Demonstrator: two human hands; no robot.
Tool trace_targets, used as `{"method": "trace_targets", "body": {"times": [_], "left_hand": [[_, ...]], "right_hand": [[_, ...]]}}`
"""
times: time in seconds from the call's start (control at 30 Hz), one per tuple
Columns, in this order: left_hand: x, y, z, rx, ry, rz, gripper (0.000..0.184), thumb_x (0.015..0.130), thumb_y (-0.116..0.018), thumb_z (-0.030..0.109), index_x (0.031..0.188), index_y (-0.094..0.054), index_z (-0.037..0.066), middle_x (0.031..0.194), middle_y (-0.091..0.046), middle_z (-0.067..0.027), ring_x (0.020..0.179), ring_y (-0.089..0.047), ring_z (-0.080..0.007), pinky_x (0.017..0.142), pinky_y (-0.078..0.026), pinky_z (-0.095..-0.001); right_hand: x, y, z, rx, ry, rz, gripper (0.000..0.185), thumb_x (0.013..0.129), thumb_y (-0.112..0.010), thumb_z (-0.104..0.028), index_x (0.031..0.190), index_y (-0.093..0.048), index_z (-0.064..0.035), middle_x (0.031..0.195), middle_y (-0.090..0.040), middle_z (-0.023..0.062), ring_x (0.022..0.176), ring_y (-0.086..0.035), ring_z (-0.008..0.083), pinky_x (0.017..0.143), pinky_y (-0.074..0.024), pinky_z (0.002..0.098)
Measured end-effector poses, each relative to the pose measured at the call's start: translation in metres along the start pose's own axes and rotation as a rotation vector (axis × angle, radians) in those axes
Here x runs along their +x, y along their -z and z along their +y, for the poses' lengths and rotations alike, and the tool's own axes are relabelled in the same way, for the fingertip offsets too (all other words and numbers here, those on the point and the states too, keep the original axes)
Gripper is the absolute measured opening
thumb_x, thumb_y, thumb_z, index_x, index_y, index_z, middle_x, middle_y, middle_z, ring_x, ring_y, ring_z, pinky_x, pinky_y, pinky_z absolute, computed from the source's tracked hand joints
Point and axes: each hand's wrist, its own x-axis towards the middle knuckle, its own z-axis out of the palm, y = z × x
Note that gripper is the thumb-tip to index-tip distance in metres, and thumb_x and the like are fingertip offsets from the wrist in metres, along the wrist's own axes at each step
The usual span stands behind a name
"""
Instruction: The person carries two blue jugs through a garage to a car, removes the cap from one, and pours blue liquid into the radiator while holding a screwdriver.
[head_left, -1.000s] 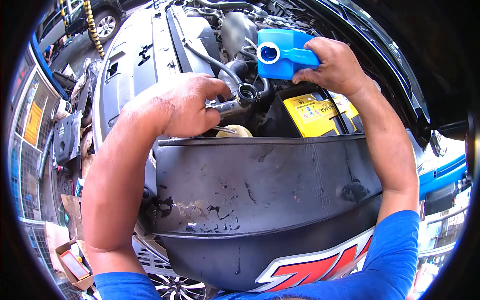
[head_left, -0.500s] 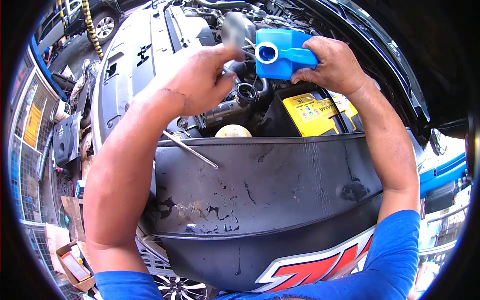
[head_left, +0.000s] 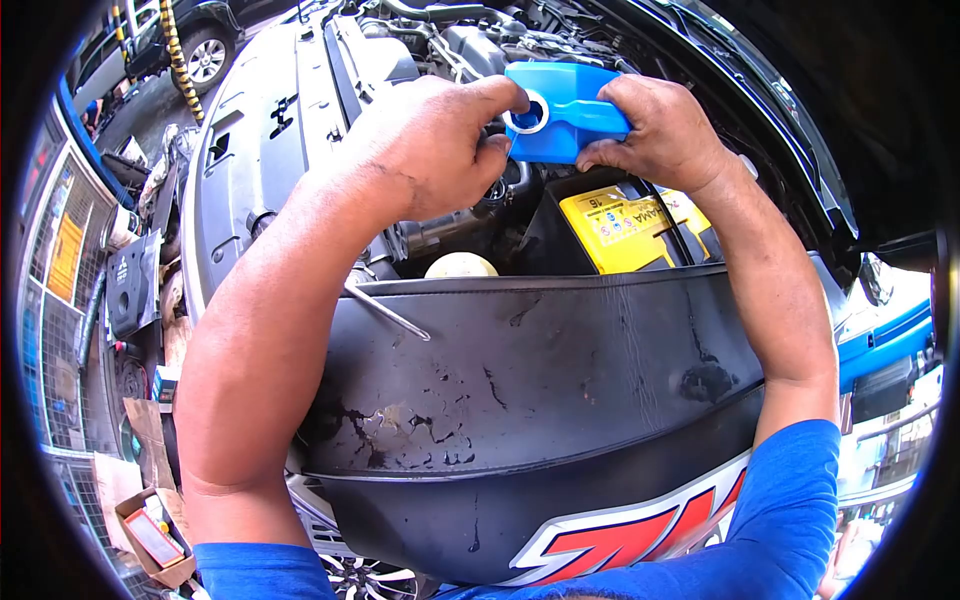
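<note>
My right hand (head_left: pixel 660 130) grips a blue plastic container (head_left: pixel 575 112) by its right side, above the engine bay. The container's round white-rimmed opening faces me. My left hand (head_left: pixel 445 145) is at that opening, index finger and thumb on either side of its left edge. Below the container is the yellow-topped battery (head_left: pixel 630 228). A dark round filler neck (head_left: pixel 495 190) shows partly behind my left thumb. Under my left wrist a thin metal rod (head_left: pixel 390 312) lies over the edge of the black fender cover (head_left: pixel 530 370), near a pale yellow round cap (head_left: pixel 460 266).
The engine (head_left: pixel 470 45) fills the area behind my hands, with a grey front panel (head_left: pixel 245 150) to the left. At the far left are a wire-mesh partition (head_left: pixel 60 330) and an open cardboard box (head_left: pixel 155 535). Another vehicle's wheel (head_left: pixel 207 60) shows at the upper left.
My left hand has moved up and right from near the filler neck to the container's opening. The metal rod now rests on the fender cover. My right hand keeps its hold on the container.
</note>
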Motion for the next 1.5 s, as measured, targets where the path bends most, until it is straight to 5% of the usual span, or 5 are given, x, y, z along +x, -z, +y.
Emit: {"method": "trace_targets", "body": {"times": [0.4, 0.6, 1.2, 1.5], "left_hand": [[0.006, 0.004, 0.013, 0.082, -0.006, -0.047, 0.041, 0.087, -0.061, 0.009, 0.128, -0.063, 0.008, 0.068, -0.065, -0.0163, 0.059, -0.064, -0.0285, 0.060, -0.050, -0.0414], [0.010, 0.006, 0.015, 0.195, -0.035, -0.048, 0.038, 0.086, -0.061, 0.011, 0.124, -0.068, 0.007, 0.079, -0.070, -0.0201, 0.069, -0.070, -0.0332, 0.071, -0.056, -0.0430], [0.022, 0.040, 0.046, 0.207, -0.013, -0.198, 0.035, 0.088, -0.060, 0.015, 0.120, -0.070, 0.005, 0.088, -0.071, -0.0215, 0.081, -0.070, -0.0365, 0.079, -0.056, -0.0447], [0.020, 0.046, 0.050, 0.137, -0.116, -0.091, 0.017, 0.090, -0.064, 0.017, 0.093, -0.072, 0.002, 0.083, -0.069, -0.0194, 0.077, -0.067, -0.0372, 0.071, -0.054, -0.0443]], "right_hand": [[0.000, 0.003, 0.001, 0.003, 0.015, 0.004, 0.055, 0.063, -0.090, -0.048, 0.092, -0.062, -0.0114, 0.086, -0.068, 0.0103, 0.084, -0.071, 0.0305, 0.075, -0.0574, 0.0398], [0.000, 0.009, -0.001, 0.014, 0.003, 0.031, 0.055, 0.062, -0.091, -0.047, 0.091, -0.062, -0.0101, 0.085, -0.068, 0.0103, 0.083, -0.070, 0.0312, 0.074, -0.0565, 0.0401], [0.001, 0.046, 0.000, 0.024, 0.032, 0.077, 0.052, 0.061, -0.092, -0.041, 0.087, -0.060, -0.0088, 0.083, -0.065, 0.0113, 0.080, -0.068, 0.0326, 0.072, -0.0554, 0.0406], [-0.006, 0.060, -0.002, 0.079, 0.034, 0.050, 0.062, 0.056, -0.095, -0.041, 0.097, -0.065, -0.0077, 0.087, -0.068, 0.0118, 0.081, -0.069, 0.0320, 0.072, -0.0562, 0.0393]]}}
